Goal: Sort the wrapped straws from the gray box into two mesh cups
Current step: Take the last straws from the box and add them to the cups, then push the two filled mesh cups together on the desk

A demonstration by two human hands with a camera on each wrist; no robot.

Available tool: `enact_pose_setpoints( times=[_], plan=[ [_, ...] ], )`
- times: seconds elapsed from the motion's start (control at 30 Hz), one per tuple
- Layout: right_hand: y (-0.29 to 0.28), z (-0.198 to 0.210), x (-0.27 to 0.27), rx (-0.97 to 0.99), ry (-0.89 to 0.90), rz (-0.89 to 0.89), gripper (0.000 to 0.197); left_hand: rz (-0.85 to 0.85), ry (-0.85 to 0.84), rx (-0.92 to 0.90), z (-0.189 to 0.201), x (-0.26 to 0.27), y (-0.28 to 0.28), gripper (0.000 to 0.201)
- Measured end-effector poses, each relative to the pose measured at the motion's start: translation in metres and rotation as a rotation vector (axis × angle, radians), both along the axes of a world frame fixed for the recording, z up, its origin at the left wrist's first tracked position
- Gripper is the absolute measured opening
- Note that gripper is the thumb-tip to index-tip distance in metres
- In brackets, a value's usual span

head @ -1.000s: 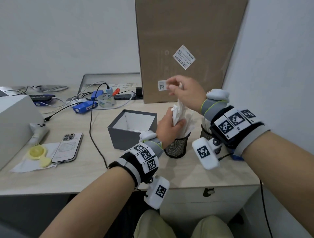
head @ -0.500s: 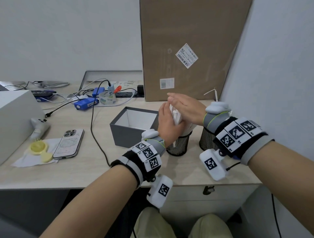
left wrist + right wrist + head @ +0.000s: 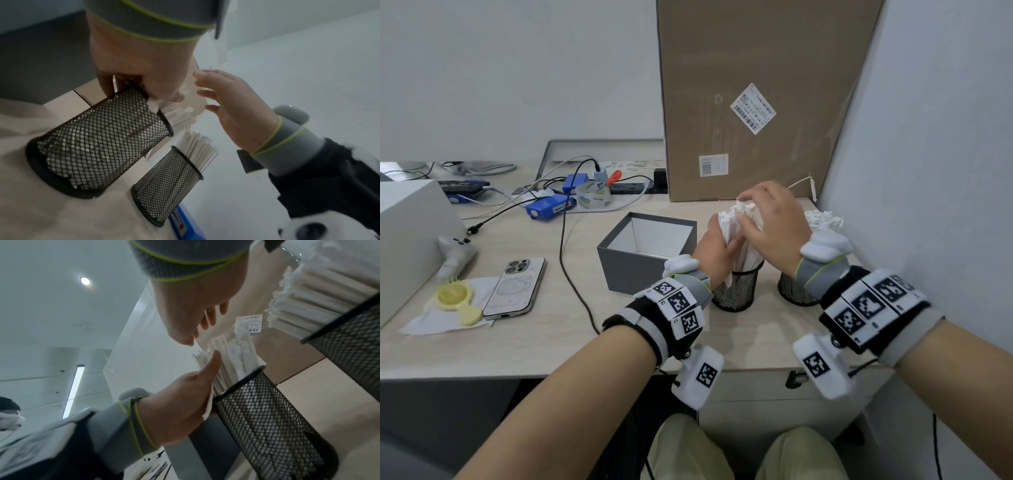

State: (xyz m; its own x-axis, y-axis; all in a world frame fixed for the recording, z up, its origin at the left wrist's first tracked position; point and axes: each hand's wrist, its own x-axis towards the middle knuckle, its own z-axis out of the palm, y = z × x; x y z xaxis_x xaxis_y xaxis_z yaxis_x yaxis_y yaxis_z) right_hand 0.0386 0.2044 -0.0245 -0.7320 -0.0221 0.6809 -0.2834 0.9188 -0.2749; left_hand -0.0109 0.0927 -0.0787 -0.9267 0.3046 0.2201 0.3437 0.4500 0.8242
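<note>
The open gray box (image 3: 619,265) stands on the desk, and only its white inside shows. Right of it is a black mesh cup (image 3: 738,291) (image 3: 98,138) (image 3: 263,418) holding a bundle of white wrapped straws (image 3: 743,214) (image 3: 232,356). My left hand (image 3: 717,245) (image 3: 144,68) (image 3: 185,394) grips that bundle just above the rim. My right hand (image 3: 770,219) (image 3: 236,100) (image 3: 195,301) hovers over the tops, with relaxed fingers touching them. A second mesh cup (image 3: 792,291) (image 3: 166,181) (image 3: 353,337) further right holds more straws (image 3: 823,219) (image 3: 201,151) (image 3: 312,293).
A tall cardboard box (image 3: 750,85) leans behind the cups, and a wall (image 3: 928,171) stands close on the right. A black cable (image 3: 571,274) runs left of the gray box. Beyond it are a phone (image 3: 515,287), blue devices (image 3: 544,209) and a white box (image 3: 407,233).
My right hand came down from high above the bundle onto the straw tops. The straws sank lower into the left cup. My left hand kept its hold on the bundle.
</note>
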Motion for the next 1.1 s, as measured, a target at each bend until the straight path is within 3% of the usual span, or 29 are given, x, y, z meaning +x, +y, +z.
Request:
enact_pose_setpoints(
  times=[0.07, 0.13, 0.23, 0.43, 0.57, 0.67, 0.83, 0.93, 1.03, 1.1],
  plan=[
    [0.001, -0.003, 0.012, -0.069, -0.006, -0.016, 0.019, -0.026, 0.011, 0.051, 0.004, 0.000, -0.002, 0.079],
    [-0.001, -0.006, 0.023, -0.122, -0.139, -0.038, 0.010, -0.016, 0.020, 0.105, 0.005, -0.004, 0.000, 0.104],
    [-0.006, -0.014, 0.026, -0.154, -0.352, -0.005, 0.011, 0.005, -0.010, 0.127, 0.015, -0.004, 0.005, 0.095],
    [-0.009, -0.017, 0.020, -0.102, -0.550, -0.004, 0.018, -0.062, -0.029, 0.144, 0.015, -0.008, 0.007, 0.079],
    [-0.012, -0.015, 0.023, 0.070, -0.648, -0.033, 0.026, -0.103, -0.089, 0.171, 0.006, -0.001, 0.001, 0.112],
    [-0.002, -0.010, 0.036, -0.050, -0.556, -0.015, 0.032, -0.104, -0.135, 0.181, -0.001, 0.003, -0.009, 0.130],
    [0.035, -0.006, 0.068, -0.406, -0.137, -0.182, 0.008, -0.149, -0.192, 0.101, -0.014, 0.012, -0.021, 0.125],
    [0.061, -0.016, 0.079, -0.477, -0.101, -0.347, 0.044, -0.141, -0.154, 0.107, -0.017, 0.018, -0.018, 0.123],
    [0.078, -0.025, 0.078, -0.449, -0.315, -0.447, 0.092, -0.106, -0.099, 0.062, -0.014, 0.019, -0.008, 0.103],
    [0.082, -0.027, 0.071, -0.416, -0.482, -0.430, 0.106, -0.058, -0.055, 0.031, -0.012, 0.022, -0.004, 0.094]
  ],
)
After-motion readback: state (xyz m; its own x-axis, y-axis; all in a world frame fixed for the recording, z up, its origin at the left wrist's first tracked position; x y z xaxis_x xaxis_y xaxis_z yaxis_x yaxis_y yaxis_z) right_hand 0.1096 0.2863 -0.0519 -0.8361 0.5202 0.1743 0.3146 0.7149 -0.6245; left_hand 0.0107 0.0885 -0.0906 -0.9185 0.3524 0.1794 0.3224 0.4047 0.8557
